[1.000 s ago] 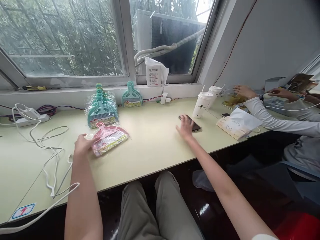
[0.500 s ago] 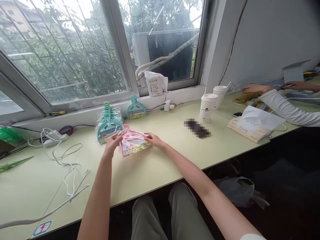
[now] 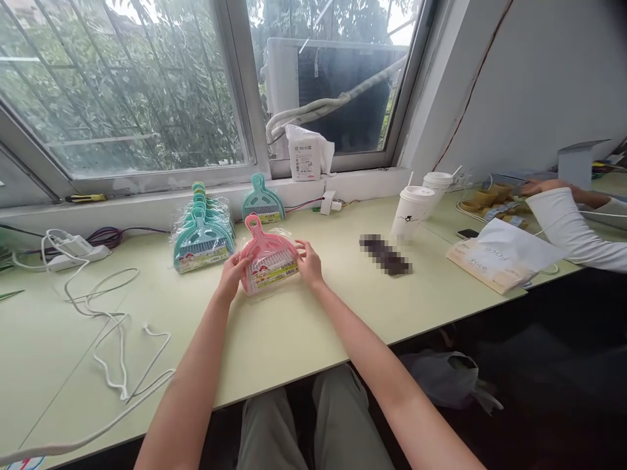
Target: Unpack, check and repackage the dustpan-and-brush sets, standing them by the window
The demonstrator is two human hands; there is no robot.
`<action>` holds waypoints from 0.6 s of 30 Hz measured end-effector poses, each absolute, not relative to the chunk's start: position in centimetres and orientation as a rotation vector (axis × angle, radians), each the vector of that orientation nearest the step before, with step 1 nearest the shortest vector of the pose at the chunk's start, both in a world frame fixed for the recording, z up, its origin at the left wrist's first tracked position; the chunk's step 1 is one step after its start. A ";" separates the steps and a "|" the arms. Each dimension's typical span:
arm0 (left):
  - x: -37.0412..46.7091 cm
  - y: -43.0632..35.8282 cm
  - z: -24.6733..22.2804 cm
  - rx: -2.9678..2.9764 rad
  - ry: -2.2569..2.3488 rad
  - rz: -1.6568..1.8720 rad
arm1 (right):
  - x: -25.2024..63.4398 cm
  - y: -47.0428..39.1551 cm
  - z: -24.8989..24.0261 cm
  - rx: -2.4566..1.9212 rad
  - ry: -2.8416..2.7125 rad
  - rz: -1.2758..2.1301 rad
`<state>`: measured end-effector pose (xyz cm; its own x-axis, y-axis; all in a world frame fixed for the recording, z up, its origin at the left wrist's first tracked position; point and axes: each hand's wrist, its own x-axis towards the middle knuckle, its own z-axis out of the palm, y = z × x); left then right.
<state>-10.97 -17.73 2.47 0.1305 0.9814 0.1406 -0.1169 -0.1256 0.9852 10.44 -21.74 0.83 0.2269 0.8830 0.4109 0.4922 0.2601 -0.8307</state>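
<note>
A pink dustpan and brush set (image 3: 268, 256) in clear plastic wrap stands tilted on the table, its handle up and its yellow label facing me. My left hand (image 3: 233, 273) grips its left edge, thumb in front. On the opposite edge my right hand (image 3: 308, 262) is closed, its fingertips at the corner. Just left and behind is a row of wrapped teal dustpan sets (image 3: 202, 238), standing one behind another. One more teal dustpan set (image 3: 263, 201) stands alone against the wall under the window.
White cables (image 3: 115, 320) and a power strip (image 3: 81, 256) lie at left. Two lidded cups (image 3: 411, 212), a blurred dark item (image 3: 386, 254) and a tissue pack (image 3: 504, 254) are at right. Another person's white sleeve (image 3: 578, 222) reaches in at far right. A box-like white package (image 3: 307, 156) sits on the sill.
The pink dustpan set has gone from lying back to a more upright tilt, its label now facing me. Both hands moved with it slightly right. The view has shifted a little.
</note>
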 end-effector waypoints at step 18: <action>-11.1 -17.3 1.9 0.908 0.815 1.539 | 8.2 -22.5 0.0 -1.422 -1.599 0.541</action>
